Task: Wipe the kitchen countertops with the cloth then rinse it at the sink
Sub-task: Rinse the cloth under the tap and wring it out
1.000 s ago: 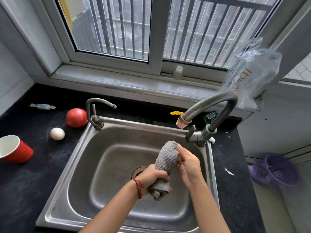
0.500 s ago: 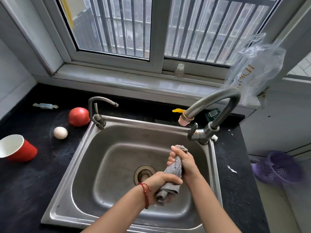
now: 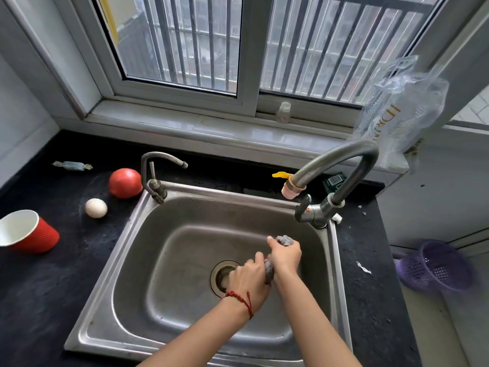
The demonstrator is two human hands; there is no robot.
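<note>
Both my hands squeeze a grey knobbly cloth [image 3: 285, 240] low inside the steel sink [image 3: 185, 247], right of the drain [image 3: 221, 274]. My right hand [image 3: 285, 254] grips its upper end, where a tuft sticks out above the fingers. My left hand [image 3: 248, 282], with a red string at the wrist, is closed around the lower end. Most of the cloth is hidden between the two fists. The big curved faucet [image 3: 336, 165] arches above and behind them, and I see no water running from it. Black countertop [image 3: 53, 287] surrounds the sink.
On the left counter lie a tipped red cup [image 3: 29, 235], a white egg [image 3: 96, 207], a red tomato [image 3: 125, 182] and a wrapped candy [image 3: 72, 165]. A small second tap [image 3: 156, 178] stands at the sink's back left corner. A purple basket [image 3: 436, 266] sits right, below counter level.
The cloth, held up and stretched under the faucet spout a second ago, has been drawn down into the basin and bunched tight between my fists, which have closed in on each other.
</note>
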